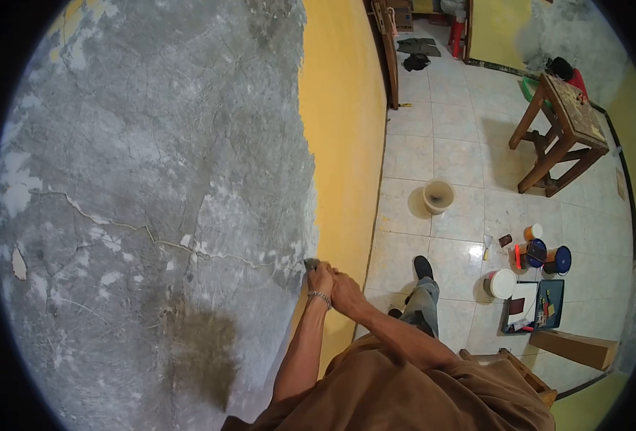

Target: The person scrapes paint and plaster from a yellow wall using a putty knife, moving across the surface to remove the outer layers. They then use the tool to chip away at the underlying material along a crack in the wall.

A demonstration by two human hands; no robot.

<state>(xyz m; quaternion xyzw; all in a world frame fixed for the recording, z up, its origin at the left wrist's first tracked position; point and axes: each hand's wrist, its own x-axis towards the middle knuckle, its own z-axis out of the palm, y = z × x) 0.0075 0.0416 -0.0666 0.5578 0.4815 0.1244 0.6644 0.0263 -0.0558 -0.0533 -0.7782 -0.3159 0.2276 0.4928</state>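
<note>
My left hand (321,279), with a metal bracelet at the wrist, is closed around a scraper. Only the scraper's dark blade (310,264) shows, touching the wall where bare grey plaster (246,165) meets yellow paint (339,129). Pressed up beside it, my right hand (346,293) is closed too, apparently on the same tool; the handle is hidden inside the hands. A long crack (167,243) runs across the plaster to the left of my hands, and a damp brown stain (203,352) lies below it.
On the tiled floor stand a pale bucket (439,195), a white-lidded tub (502,284), dark-lidded pots (559,258) and an open toolbox (550,305). A wooden stool (573,111) is at the far right, near a person in red (575,77). A cardboard box (577,348) lies nearer.
</note>
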